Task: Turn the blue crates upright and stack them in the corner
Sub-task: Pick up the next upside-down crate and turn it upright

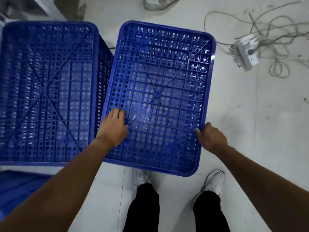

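Observation:
Two blue perforated crates lie bottom-up on the pale floor, side by side. The right crate [160, 91] is straight in front of me, its ribbed base facing up. My left hand [113, 128] rests on that base near its left edge, fingers spread over the holes. My right hand [210, 138] grips the same crate's right rim, thumb on top and fingers curled under the edge. The left crate [48, 91] sits taller and blurred, touching or nearly touching the right one; neither hand is on it.
A white power strip [247, 52] with tangled grey cables [274, 30] lies on the floor at the right. Someone's shoe [158, 2] shows at the top edge. More blue plastic [18, 186] sits at the lower left. My own shoes [214, 181] stand just behind the crate.

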Available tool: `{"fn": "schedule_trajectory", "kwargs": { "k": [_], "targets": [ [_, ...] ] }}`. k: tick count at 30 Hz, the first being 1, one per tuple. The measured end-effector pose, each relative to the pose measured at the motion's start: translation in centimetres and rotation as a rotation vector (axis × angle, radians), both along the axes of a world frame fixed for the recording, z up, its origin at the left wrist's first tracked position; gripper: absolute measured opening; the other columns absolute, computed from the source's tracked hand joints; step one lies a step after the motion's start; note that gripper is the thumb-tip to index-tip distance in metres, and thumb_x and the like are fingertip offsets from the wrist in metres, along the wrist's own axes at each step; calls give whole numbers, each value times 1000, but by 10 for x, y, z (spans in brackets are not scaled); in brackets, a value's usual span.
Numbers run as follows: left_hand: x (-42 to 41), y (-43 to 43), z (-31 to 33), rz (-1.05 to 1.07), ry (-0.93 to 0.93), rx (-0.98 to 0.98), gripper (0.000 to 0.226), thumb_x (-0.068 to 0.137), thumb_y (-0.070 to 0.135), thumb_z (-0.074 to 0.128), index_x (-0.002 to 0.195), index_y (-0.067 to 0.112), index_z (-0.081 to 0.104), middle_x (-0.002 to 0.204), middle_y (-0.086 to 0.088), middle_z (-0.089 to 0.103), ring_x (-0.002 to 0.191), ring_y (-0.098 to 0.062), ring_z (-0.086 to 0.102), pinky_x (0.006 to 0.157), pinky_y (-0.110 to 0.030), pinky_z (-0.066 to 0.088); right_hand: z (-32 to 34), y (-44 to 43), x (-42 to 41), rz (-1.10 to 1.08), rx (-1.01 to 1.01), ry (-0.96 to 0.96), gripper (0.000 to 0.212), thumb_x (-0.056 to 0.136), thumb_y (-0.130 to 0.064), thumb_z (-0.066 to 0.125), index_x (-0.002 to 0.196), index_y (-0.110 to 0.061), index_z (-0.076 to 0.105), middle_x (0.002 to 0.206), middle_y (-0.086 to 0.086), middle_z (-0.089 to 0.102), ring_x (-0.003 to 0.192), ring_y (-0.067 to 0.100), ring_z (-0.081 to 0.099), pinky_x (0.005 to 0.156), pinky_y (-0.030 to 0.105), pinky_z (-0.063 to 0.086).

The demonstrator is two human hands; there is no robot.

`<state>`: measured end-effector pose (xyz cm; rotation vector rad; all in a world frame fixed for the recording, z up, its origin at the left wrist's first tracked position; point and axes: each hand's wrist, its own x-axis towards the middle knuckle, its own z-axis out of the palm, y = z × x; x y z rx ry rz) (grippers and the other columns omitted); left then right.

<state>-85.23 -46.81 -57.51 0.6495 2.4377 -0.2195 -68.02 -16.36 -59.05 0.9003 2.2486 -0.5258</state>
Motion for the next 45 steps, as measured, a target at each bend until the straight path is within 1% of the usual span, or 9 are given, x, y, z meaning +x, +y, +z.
{"fn": "schedule_trajectory", "kwargs": {
  "k": [8,11,17,20,24,29,33,38,45],
  "targets": [
    [-13,-22,-10,62,131,94,82,90,29,64,153,1,19,158,-20,16,146,-35,23,114,-48,34,-9,-2,-14,-164,98,25,50,98,-53,43,114,-6,46,112,18,62,98,40,61,75,41,46],
    [-24,-23,-7,219,28,60,90,89,29,68,154,3,11,160,-20,11,146,-38,21,111,-50,35,-5,-8,-14,-202,127,61,48,98,-51,44,113,-5,43,112,17,59,95,41,61,76,43,48],
    [-40,-20,-7,334,-120,-50,100,92,30,68,157,14,-6,155,-23,20,117,-44,53,88,-48,50,-3,-13,-21,-320,118,113,36,98,-32,45,120,-4,41,117,17,57,96,40,61,78,43,46],
    [-58,-20,-7,444,-173,-113,109,83,37,78,157,12,1,157,-21,23,123,-43,51,95,-48,51,-6,-11,-30,-309,92,88,31,98,-27,45,118,-3,45,115,17,61,99,38,61,80,41,47],
    [-70,-15,-4,501,-281,-105,82,69,38,88,131,6,45,124,-16,58,104,-34,59,88,-44,55,-7,3,-29,-322,58,36,31,96,-26,49,116,-2,46,115,17,61,102,38,61,80,39,46],
    [-36,9,5,553,-332,-55,88,67,41,89,129,4,38,101,-11,56,89,-32,59,68,-38,52,5,37,-9,-300,66,12,36,94,-27,55,117,-1,45,117,17,60,105,38,61,84,42,48],
    [-5,44,8,556,-334,16,85,66,47,87,121,5,37,82,-10,52,67,-23,52,49,-33,39,15,77,14,-296,122,21,36,95,-26,54,118,0,46,119,18,59,108,39,60,86,41,47],
    [29,102,11,584,-324,135,74,67,42,89,107,12,35,97,-8,54,79,-23,54,57,-33,42,15,126,45,-294,235,32,37,95,-23,55,121,2,47,121,20,59,110,40,60,88,42,48],
    [63,181,4,511,-303,168,86,63,48,90,124,10,43,116,-7,57,105,-31,60,82,-40,52,16,192,85,-359,342,59,38,95,-22,54,126,0,46,122,21,57,108,43,59,87,45,46]
  ]
}}
